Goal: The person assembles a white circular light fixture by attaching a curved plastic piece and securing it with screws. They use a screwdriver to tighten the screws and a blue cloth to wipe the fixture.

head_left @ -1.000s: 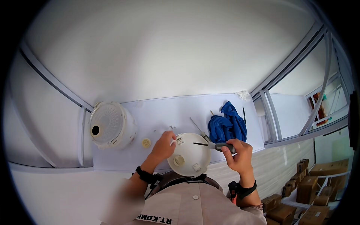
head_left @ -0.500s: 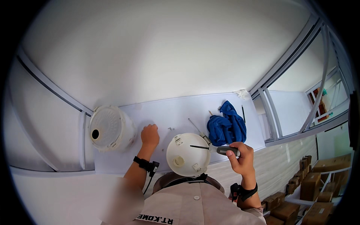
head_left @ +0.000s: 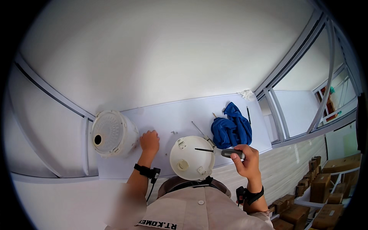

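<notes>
My right hand (head_left: 248, 164) grips a screwdriver (head_left: 227, 152) by its dark grey handle. Its dark shaft points left, over a round white plastic cover (head_left: 186, 154) with small brackets and a raised ring on its face. The cover is at the table's near edge, close to my body. On the table to the left, my left hand (head_left: 150, 140) is closed with its fingers curled under; anything inside them is hidden. Beside that hand is a white plastic drum (head_left: 115, 132) with a dark round hole in its end. A few tiny metal pieces (head_left: 174, 132), perhaps screws, lie between my left hand and the cover.
A blue cloth (head_left: 232, 128) lies bunched on the white table (head_left: 168, 111), with a thin metal rod (head_left: 198, 127) to its left and a dark thin stick (head_left: 248, 115) to its right. White crumpled material (head_left: 246, 94) is at the back corner. Framed panels stand at both sides; cardboard boxes (head_left: 320, 188) are at right.
My left hand has shifted slightly left, toward the white drum. My right hand and the screwdriver stay almost where they were above the cover.
</notes>
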Demonstrator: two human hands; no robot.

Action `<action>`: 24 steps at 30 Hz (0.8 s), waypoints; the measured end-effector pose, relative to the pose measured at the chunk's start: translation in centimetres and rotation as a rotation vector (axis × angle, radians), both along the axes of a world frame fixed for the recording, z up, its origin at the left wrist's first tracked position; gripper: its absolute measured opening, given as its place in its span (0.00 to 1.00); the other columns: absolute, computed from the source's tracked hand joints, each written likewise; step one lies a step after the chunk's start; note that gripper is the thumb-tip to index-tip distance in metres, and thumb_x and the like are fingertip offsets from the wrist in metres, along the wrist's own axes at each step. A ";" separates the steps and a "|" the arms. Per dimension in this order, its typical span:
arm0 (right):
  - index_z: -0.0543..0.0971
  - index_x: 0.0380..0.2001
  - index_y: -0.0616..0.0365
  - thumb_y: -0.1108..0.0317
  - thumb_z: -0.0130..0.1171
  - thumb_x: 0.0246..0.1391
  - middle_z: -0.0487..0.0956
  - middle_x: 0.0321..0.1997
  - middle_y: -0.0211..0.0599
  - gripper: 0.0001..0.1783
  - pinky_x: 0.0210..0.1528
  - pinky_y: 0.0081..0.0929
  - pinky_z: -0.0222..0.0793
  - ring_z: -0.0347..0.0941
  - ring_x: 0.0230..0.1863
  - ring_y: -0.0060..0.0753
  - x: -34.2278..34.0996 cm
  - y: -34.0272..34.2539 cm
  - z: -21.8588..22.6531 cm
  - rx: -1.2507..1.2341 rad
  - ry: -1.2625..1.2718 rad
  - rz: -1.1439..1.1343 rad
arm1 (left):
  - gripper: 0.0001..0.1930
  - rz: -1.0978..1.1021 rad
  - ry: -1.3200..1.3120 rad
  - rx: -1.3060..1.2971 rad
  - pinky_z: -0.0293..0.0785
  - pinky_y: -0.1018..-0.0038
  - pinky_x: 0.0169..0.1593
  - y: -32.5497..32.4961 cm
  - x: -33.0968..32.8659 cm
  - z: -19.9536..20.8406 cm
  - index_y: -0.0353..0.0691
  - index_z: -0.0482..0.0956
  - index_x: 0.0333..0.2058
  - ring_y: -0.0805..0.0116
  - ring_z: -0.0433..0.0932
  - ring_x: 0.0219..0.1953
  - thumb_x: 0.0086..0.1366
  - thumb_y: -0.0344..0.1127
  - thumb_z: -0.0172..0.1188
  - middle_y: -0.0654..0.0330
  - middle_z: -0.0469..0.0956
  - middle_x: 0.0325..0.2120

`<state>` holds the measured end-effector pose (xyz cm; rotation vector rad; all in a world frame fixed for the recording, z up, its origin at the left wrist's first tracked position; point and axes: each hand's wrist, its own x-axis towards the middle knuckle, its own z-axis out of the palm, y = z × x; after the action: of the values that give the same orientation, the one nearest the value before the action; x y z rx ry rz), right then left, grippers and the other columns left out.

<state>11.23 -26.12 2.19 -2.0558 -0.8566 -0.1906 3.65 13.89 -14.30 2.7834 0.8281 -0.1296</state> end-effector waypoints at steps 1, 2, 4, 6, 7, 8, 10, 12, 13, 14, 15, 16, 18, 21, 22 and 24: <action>0.81 0.38 0.62 0.60 0.70 0.59 0.83 0.26 0.42 0.15 0.31 0.29 0.72 0.79 0.25 0.39 0.0 0.0 0.0 0.000 0.001 0.003 | 0.08 0.012 0.005 -0.009 0.72 0.54 0.55 0.1 0.0 -0.1 0.47 0.84 0.42 0.51 0.79 0.49 0.66 0.39 0.67 0.58 0.82 0.43; 0.81 0.38 0.62 0.61 0.70 0.59 0.83 0.26 0.42 0.15 0.31 0.29 0.72 0.79 0.25 0.39 0.1 0.0 -0.1 0.000 0.000 0.006 | 0.07 0.021 0.011 -0.004 0.72 0.53 0.55 0.2 0.0 -0.1 0.47 0.84 0.41 0.51 0.79 0.49 0.67 0.39 0.67 0.58 0.82 0.43; 0.80 0.38 0.62 0.61 0.70 0.59 0.83 0.27 0.41 0.14 0.31 0.29 0.72 0.80 0.26 0.39 0.1 -0.3 -0.4 -0.003 -0.004 0.008 | 0.07 0.037 0.022 0.003 0.71 0.53 0.56 0.1 0.1 0.1 0.48 0.84 0.41 0.51 0.79 0.50 0.67 0.39 0.67 0.58 0.83 0.43; 0.80 0.38 0.62 0.62 0.70 0.59 0.84 0.27 0.41 0.14 0.31 0.29 0.72 0.80 0.26 0.38 0.1 -0.3 -0.3 -0.004 -0.002 0.012 | 0.06 0.017 0.009 -0.005 0.72 0.53 0.55 0.5 0.1 -0.4 0.47 0.84 0.40 0.51 0.80 0.48 0.67 0.39 0.67 0.58 0.84 0.41; 0.80 0.38 0.62 0.62 0.70 0.59 0.84 0.27 0.41 0.14 0.31 0.29 0.73 0.80 0.26 0.38 0.1 -0.2 -0.3 -0.004 0.000 0.017 | 0.06 0.010 0.004 -0.009 0.73 0.53 0.54 0.8 0.0 -0.8 0.47 0.84 0.39 0.52 0.81 0.47 0.67 0.39 0.67 0.58 0.84 0.40; 0.80 0.38 0.62 0.62 0.70 0.59 0.84 0.27 0.40 0.14 0.31 0.29 0.72 0.80 0.26 0.38 0.1 -0.1 -0.3 0.000 -0.003 0.021 | 0.06 0.010 -0.022 -0.020 0.73 0.53 0.53 1.2 0.0 -1.4 0.47 0.84 0.39 0.52 0.81 0.46 0.67 0.39 0.67 0.58 0.84 0.39; 0.80 0.39 0.62 0.62 0.70 0.60 0.84 0.27 0.40 0.14 0.31 0.29 0.72 0.80 0.25 0.38 0.1 0.1 -0.3 0.006 -0.006 0.027 | 0.06 0.008 -0.071 -0.046 0.74 0.52 0.51 1.5 -0.1 -2.0 0.45 0.84 0.37 0.53 0.82 0.43 0.67 0.39 0.67 0.58 0.85 0.36; 0.80 0.39 0.62 0.62 0.69 0.60 0.84 0.28 0.41 0.14 0.31 0.28 0.73 0.79 0.26 0.38 0.1 0.1 -0.7 -0.002 0.013 0.032 | 0.05 -0.036 -0.173 -0.085 0.77 0.56 0.48 1.0 -0.1 -2.0 0.44 0.84 0.37 0.52 0.83 0.41 0.67 0.37 0.66 0.56 0.85 0.35; 0.80 0.39 0.62 0.61 0.69 0.60 0.84 0.28 0.41 0.15 0.32 0.28 0.73 0.79 0.26 0.38 0.1 0.1 -0.8 -0.006 0.022 0.031 | 0.05 -0.060 -0.225 -0.105 0.78 0.58 0.46 0.4 0.1 -1.3 0.43 0.85 0.37 0.52 0.84 0.39 0.68 0.37 0.66 0.55 0.86 0.35; 0.80 0.40 0.62 0.61 0.69 0.60 0.84 0.29 0.41 0.15 0.32 0.28 0.73 0.79 0.27 0.37 0.1 0.1 -1.0 0.011 0.030 0.027 | 0.05 -0.051 -0.304 -0.263 0.78 0.61 0.45 -0.3 0.3 -0.5 0.42 0.85 0.38 0.55 0.85 0.39 0.68 0.36 0.66 0.56 0.86 0.35; 0.80 0.40 0.62 0.61 0.69 0.61 0.84 0.29 0.41 0.15 0.33 0.28 0.73 0.79 0.27 0.37 0.1 0.3 -1.2 0.030 0.039 0.025 | 0.05 -0.040 -0.381 -0.421 0.79 0.64 0.43 -1.2 0.4 0.6 0.41 0.85 0.39 0.58 0.85 0.38 0.68 0.34 0.67 0.56 0.87 0.36; 0.80 0.40 0.62 0.61 0.69 0.61 0.84 0.30 0.41 0.15 0.33 0.28 0.72 0.79 0.28 0.36 0.0 0.3 -1.3 0.047 0.048 0.022 | 0.06 -0.028 -0.457 -0.580 0.80 0.68 0.42 -2.2 0.5 1.5 0.40 0.85 0.40 0.61 0.86 0.37 0.67 0.33 0.67 0.56 0.87 0.36; 0.79 0.42 0.62 0.60 0.67 0.63 0.83 0.31 0.41 0.16 0.34 0.27 0.72 0.78 0.29 0.32 -0.2 0.4 -1.4 0.094 0.075 0.003 | 0.07 -0.085 -0.501 -0.806 0.80 0.72 0.41 -3.9 0.5 3.4 0.37 0.86 0.42 0.67 0.86 0.36 0.68 0.31 0.67 0.58 0.88 0.37; 0.79 0.43 0.62 0.59 0.65 0.65 0.82 0.31 0.37 0.16 0.35 0.25 0.69 0.75 0.30 0.26 -0.5 0.4 -1.8 0.175 0.128 -0.035 | 0.07 -0.137 -0.503 -1.137 0.80 0.75 0.42 -5.9 0.3 5.7 0.34 0.86 0.44 0.74 0.84 0.37 0.70 0.29 0.67 0.61 0.87 0.38; 0.79 0.44 0.62 0.59 0.65 0.66 0.82 0.31 0.36 0.16 0.35 0.24 0.69 0.74 0.30 0.24 -0.6 0.5 -1.9 0.205 0.149 -0.049 | 0.07 -0.149 -0.491 -1.245 0.80 0.75 0.43 -6.4 0.2 6.3 0.33 0.86 0.44 0.76 0.83 0.38 0.70 0.29 0.66 0.62 0.87 0.38; 0.79 0.44 0.62 0.59 0.64 0.67 0.81 0.31 0.33 0.16 0.36 0.23 0.67 0.72 0.31 0.21 -0.7 0.4 -1.6 0.250 0.197 -0.073 | 0.07 -0.140 -0.473 -1.332 0.79 0.75 0.46 -7.2 -0.1 7.1 0.33 0.86 0.45 0.74 0.83 0.40 0.71 0.28 0.65 0.62 0.87 0.38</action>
<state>10.49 -25.70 0.62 -1.8371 -0.6049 -0.1258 3.53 6.73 -7.16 1.4917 0.2218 -0.0167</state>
